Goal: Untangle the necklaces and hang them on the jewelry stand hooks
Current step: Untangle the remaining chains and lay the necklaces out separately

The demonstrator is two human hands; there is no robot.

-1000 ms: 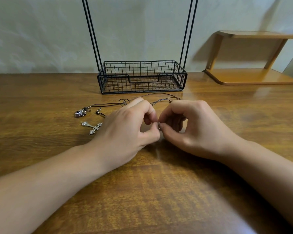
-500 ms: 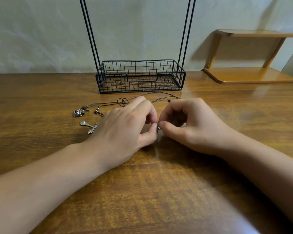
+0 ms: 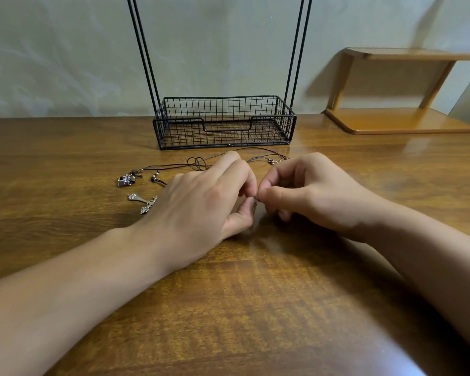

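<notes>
Dark cord necklaces (image 3: 198, 164) lie tangled on the wooden table in front of the jewelry stand (image 3: 223, 123), a black wire basket base with thin uprights; its hooks are out of frame. A silver cross pendant (image 3: 144, 202) and a small dark pendant (image 3: 126, 180) lie at the left end. My left hand (image 3: 201, 202) and my right hand (image 3: 312, 194) meet fingertip to fingertip at mid-table, both pinching a small metal clasp (image 3: 255, 200) on a cord. The cord under my hands is hidden.
A wooden corner shelf (image 3: 396, 123) stands at the back right against the wall. The brown wooden table (image 3: 255, 308) stretches wide in front of my forearms.
My hands stay together on the clasp with only slight finger shifts. The view moved a little; the necklaces on the table lie as before.
</notes>
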